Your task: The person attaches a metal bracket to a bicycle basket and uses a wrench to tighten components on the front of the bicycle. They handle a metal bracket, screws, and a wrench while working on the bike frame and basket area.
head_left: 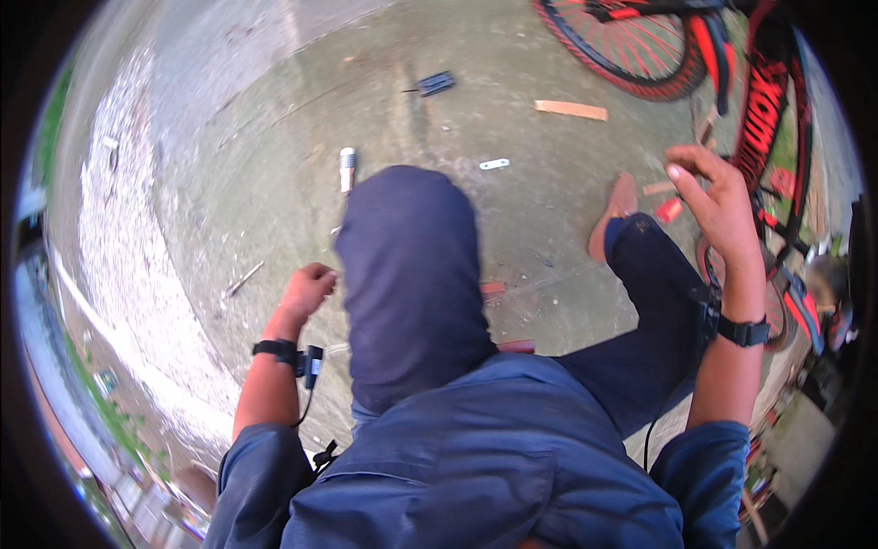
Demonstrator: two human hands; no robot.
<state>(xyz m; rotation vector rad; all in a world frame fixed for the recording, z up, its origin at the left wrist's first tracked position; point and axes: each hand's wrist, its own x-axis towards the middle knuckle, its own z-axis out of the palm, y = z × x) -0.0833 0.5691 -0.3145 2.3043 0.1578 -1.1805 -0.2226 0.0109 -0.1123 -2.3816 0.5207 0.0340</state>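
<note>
My left hand point(309, 291) hangs beside my raised left knee point(407, 229), fingers curled; whatever it holds, if anything, is hidden. My right hand point(709, 197) is raised near the red and black bicycle frame point(764, 123), with loosely bent fingers apart from the thumb and nothing visible in them. On the concrete around me lie a silver cylindrical object point(347, 170), a thin metal tool point(241, 280), a dark blue-grey object point(436, 83), a small white plate point(494, 164) and a flat wooden strip point(571, 110). A red item point(669, 209) lies beyond my right hand.
The bicycle's spoked wheel point(622, 50) is at top right, and another wheel is partly behind my right arm. My right foot point(615, 215) rests on the concrete. Red pieces point(494, 291) lie beside my left leg. A pale gravelly strip point(119, 229) and grass run along the left.
</note>
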